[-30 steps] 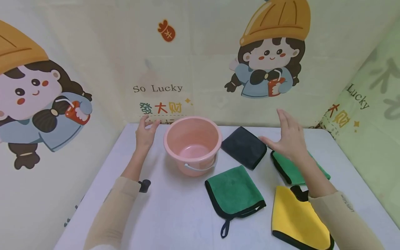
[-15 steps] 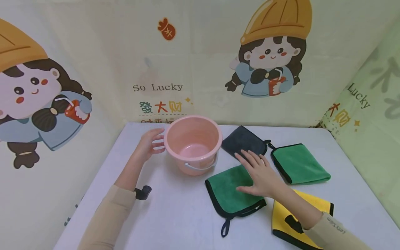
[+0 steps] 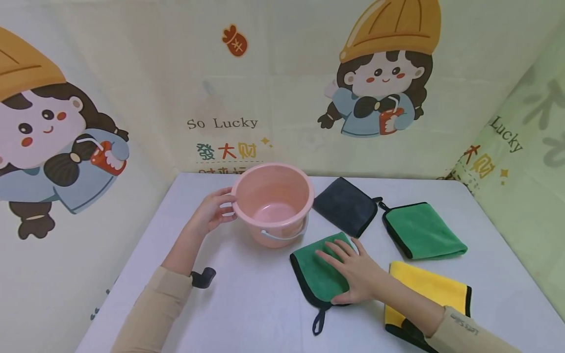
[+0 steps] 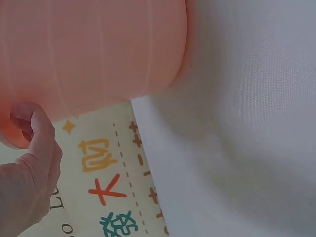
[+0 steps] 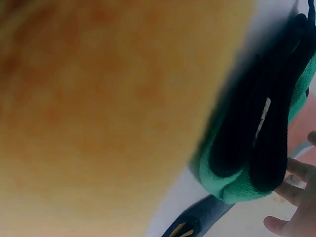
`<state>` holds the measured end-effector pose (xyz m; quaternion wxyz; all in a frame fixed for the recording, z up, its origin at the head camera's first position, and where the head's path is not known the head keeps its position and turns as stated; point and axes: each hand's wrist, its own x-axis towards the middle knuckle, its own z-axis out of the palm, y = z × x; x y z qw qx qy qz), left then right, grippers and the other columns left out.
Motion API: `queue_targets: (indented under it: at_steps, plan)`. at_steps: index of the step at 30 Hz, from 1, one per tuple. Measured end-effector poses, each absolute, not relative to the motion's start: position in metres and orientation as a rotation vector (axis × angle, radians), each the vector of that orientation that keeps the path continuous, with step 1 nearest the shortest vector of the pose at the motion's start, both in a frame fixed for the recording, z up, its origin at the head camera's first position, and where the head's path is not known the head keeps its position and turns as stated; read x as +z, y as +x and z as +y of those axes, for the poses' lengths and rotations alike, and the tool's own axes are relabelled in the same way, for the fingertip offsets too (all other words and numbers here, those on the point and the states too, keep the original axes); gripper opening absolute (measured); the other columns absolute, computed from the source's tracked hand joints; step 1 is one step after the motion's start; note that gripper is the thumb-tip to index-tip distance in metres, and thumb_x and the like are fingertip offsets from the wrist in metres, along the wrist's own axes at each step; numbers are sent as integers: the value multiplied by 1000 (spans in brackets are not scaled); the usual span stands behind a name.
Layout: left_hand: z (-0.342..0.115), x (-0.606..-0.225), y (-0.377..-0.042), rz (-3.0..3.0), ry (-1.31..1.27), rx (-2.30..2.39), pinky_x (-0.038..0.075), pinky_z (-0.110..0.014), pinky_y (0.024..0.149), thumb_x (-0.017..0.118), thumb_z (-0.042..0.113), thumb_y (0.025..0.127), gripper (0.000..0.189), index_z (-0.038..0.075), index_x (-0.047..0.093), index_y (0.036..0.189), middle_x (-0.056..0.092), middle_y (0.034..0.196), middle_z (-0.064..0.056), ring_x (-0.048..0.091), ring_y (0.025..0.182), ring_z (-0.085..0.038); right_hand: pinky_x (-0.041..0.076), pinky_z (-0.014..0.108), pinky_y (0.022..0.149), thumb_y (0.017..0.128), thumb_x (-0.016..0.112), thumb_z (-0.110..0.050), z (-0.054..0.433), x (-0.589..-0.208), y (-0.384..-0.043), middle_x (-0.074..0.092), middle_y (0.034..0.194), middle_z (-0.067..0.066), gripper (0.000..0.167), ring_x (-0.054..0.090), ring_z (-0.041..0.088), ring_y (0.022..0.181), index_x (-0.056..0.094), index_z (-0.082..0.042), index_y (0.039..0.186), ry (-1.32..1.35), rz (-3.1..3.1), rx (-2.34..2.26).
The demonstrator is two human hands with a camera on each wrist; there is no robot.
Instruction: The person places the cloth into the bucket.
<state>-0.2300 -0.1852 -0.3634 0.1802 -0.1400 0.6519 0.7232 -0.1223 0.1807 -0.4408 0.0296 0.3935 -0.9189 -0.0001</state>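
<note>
Right hand (image 3: pixel 358 275) partly covers one of four cloths (image 3: pixel 312 270) near one bucket (image 3: pixel 272 196).

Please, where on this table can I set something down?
The white table is bare in front of the pink bucket, between the left sleeve and the nearer green cloth. Behind the farther green cloth is a smaller patch. The right half is crowded: both green cloths, dark cloth, yellow cloth and right hand.

The bucket (image 3: pixel 272 189) stands on the table (image 3: pixel 243 304). Just right of it lies one cloth (image 3: pixel 344 208); farther right, a second cloth (image 3: pixel 425 230). Before it, rightward, lies a third cloth (image 3: pixel 314 272); farther that way, a fourth cloth (image 3: pixel 439 280).
</note>
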Motion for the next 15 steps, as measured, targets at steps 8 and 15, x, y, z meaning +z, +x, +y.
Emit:
queue_targets:
  at_steps: [8, 15]
  plan:
    - [-185, -364, -229, 1849, -367, 2053, 53, -30, 75, 56, 13, 90, 60, 14, 28, 143, 36, 133, -12, 41, 120, -33, 27, 66, 94, 63, 62, -70, 179, -449, -120, 38, 138, 14, 96, 35, 38, 123, 35, -21, 140, 1268, -2843, -3]
    - [-186, -362, -227, 1869, -337, 2034, 52, -32, 80, 56, 13, 90, 60, 14, 26, 143, 38, 132, -13, 42, 120, -33, 31, 64, 89, 67, 66, -57, 177, -455, -124, 42, 131, 13, 81, 38, 35, 116, 42, -18, 134, 1315, -2885, -24]
